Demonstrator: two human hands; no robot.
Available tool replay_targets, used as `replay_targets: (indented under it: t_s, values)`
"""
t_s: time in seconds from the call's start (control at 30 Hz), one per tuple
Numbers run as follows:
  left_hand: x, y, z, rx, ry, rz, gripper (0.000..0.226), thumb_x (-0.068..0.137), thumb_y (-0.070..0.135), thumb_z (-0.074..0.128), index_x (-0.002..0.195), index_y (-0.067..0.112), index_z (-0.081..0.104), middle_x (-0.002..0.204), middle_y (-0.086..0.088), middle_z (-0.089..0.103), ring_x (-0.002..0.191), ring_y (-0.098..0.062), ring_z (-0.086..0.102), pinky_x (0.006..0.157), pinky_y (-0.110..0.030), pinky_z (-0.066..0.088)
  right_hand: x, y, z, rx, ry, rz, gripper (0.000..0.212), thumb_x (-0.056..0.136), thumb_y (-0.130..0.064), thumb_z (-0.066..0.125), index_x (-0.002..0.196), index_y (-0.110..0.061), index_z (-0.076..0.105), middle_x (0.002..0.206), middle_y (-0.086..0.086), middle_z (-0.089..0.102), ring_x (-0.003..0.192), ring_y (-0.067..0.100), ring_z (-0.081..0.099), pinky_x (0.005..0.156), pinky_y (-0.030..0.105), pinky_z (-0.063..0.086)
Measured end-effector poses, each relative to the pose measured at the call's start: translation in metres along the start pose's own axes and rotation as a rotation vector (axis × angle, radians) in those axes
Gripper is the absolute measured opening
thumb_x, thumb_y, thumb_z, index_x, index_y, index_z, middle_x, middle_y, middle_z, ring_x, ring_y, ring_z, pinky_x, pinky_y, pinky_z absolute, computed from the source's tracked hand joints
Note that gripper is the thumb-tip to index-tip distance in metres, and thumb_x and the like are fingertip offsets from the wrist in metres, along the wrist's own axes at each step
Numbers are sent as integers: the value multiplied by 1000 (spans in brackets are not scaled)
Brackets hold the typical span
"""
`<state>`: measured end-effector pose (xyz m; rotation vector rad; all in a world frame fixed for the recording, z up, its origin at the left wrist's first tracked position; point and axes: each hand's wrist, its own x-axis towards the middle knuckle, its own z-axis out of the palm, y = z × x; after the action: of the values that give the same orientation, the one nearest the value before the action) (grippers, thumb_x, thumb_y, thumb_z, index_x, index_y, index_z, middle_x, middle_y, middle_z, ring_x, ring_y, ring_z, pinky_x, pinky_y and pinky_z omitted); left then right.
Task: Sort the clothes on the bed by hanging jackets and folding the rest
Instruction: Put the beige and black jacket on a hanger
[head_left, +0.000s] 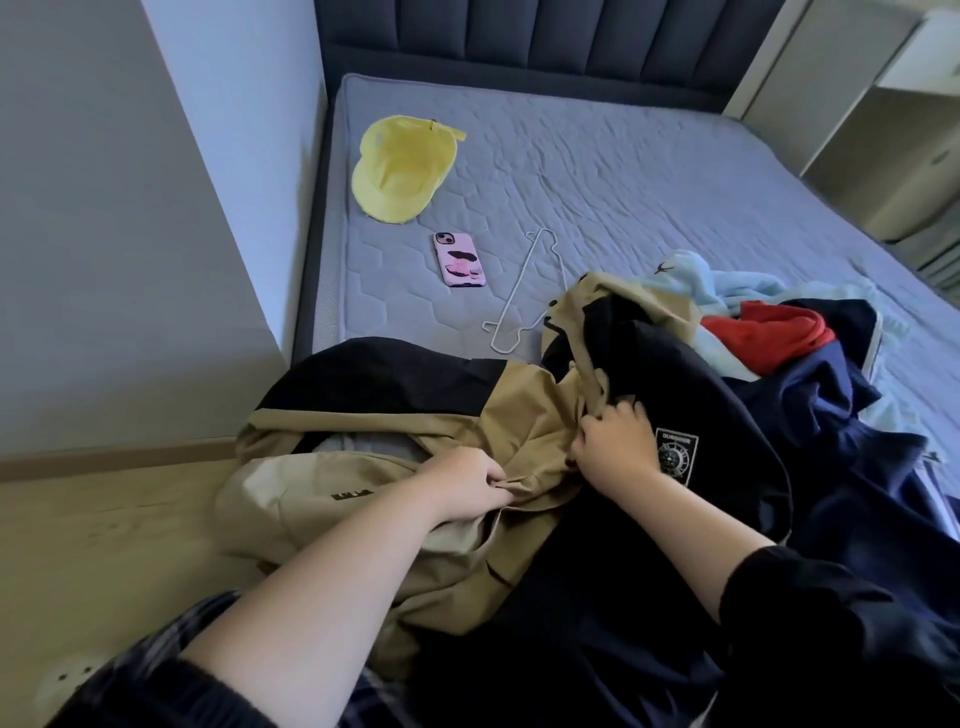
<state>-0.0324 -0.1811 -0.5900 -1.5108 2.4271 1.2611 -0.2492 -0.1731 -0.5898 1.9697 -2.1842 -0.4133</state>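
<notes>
A tan and black jacket (519, 415) lies crumpled over the near left corner of the bed (623, 171), with a white patch on its black chest. My left hand (465, 488) pinches a fold of the tan fabric. Just to the right, my right hand (615, 441) grips the tan cloth where it meets the black panel. A white wire hanger (524, 291) lies on the mattress just beyond the jacket, partly under it. Behind and to the right sits a heap with a light blue garment (691, 280), a red one (774, 332) and a navy one (831, 395).
A yellow cap (402, 169) and a pink-cased phone (460, 259) lie on the mattress at the left. A grey wall (130, 234) runs along the bed's left side, with wooden floor (104, 545) below it. White shelves (883, 104) stand at the far right.
</notes>
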Motion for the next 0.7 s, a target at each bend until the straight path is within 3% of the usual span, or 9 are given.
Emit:
replay_targets:
  t_s: [0.1,0.17,0.23,0.27,0.37,0.43,0.53,0.63,0.7]
  values:
    - [-2,5,-2,23,41,-19,33,82,49,56,59,25,57,61,9,53,70,-17,52,59,-28,38,11,12,-22,43,346,-22,28,76,-23,63,97,-5,69,113,20,58,106,38,51,107,56,28]
    - [-4,5,-1,37,36,-29,36,84,48,56,56,26,53,60,8,51,67,-16,50,57,-28,36,27,23,-39,125,479,66,40,76,-24,67,110,-4,62,131,24,48,123,41,42,109,60,18]
    - [-6,5,-1,37,37,-44,35,86,47,56,60,25,56,62,8,51,67,-15,51,56,-27,36,44,39,-52,261,302,265,72,80,-33,66,141,-10,35,153,23,20,139,40,24,113,54,12]
    - [-7,5,0,40,43,-48,32,87,46,56,63,24,59,64,7,53,69,-15,52,57,-27,37,50,46,-55,366,191,379,85,81,-32,65,149,-14,17,156,22,10,140,40,24,112,52,21]
    - [-10,3,3,35,68,-39,21,87,40,55,76,27,67,75,7,61,80,-19,56,66,-30,45,46,52,-50,525,-53,559,94,85,-16,60,152,-17,-5,145,21,36,113,37,55,78,39,45]
    - [-11,0,5,-6,72,-28,20,85,37,55,88,29,72,82,7,66,85,-19,59,75,-33,51,40,50,-44,619,17,473,77,81,-9,57,149,-12,21,120,18,58,102,36,60,72,33,42]
    - [-15,-3,1,-123,60,-12,22,84,40,56,95,32,74,89,11,70,89,-12,62,81,-31,52,30,50,-48,1104,81,327,45,73,11,49,113,-4,61,94,14,66,91,30,62,78,32,47]
    - [-20,3,-15,-459,167,-22,25,92,40,53,88,27,73,79,6,70,67,-4,64,61,-25,52,0,53,-42,1459,-160,164,39,70,26,47,83,-6,67,74,8,63,66,17,59,66,31,47]
    - [-18,10,-31,-764,340,-32,26,98,32,46,112,25,67,88,3,69,75,-9,66,62,-27,53,-24,56,-32,1463,-355,84,36,74,24,49,74,-6,68,67,7,63,59,13,59,60,25,49]
